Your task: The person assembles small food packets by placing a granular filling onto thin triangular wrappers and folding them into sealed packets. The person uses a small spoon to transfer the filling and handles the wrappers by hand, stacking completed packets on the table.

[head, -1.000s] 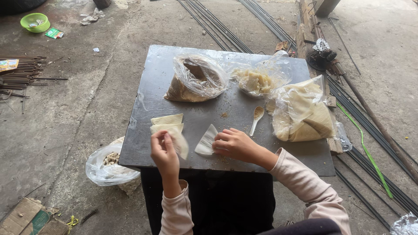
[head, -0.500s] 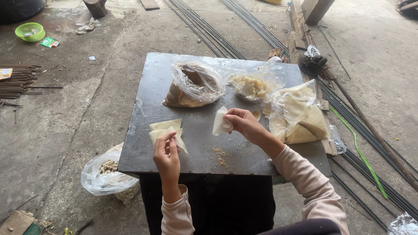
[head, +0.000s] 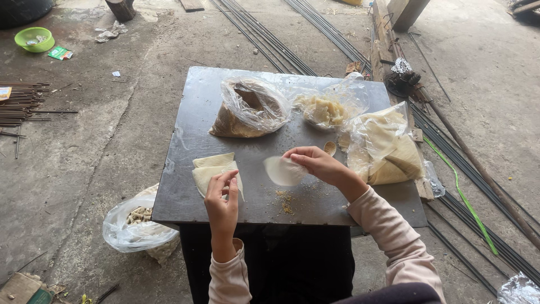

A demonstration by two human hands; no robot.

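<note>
— Starting nearest the person: where does each hand sit on the tabletop point(head: 191, 202)?

— The left hand point(head: 222, 200) is at the near left, fingers curled onto the near edge of a small stack of pale wrappers point(head: 211, 169). Its grip looks half closed, pinching at the top sheet's corner, though I cannot tell whether the sheet is lifted clear. The right hand point(head: 320, 164) is a little farther in and to the right, its grip closed lightly on one round wrapper point(head: 283, 170), which is raised just above the tabletop.

— Which way does that round wrapper lie from the grip?

— It hangs to the left of the right fingertips, toward the left hand, its flat face tilted up at the camera. A scatter of yellow crumbs point(head: 286, 201) lies just near of it.

— And farther out?

— A small spoon point(head: 330, 148) sits just beyond the right hand. To the far right is a clear bag of folded wrappers point(head: 388, 149); at the far edge are a bag of pale filling point(head: 326, 108) and a bag of brown filling point(head: 247, 112). The right hand is nearer to all three.
</note>
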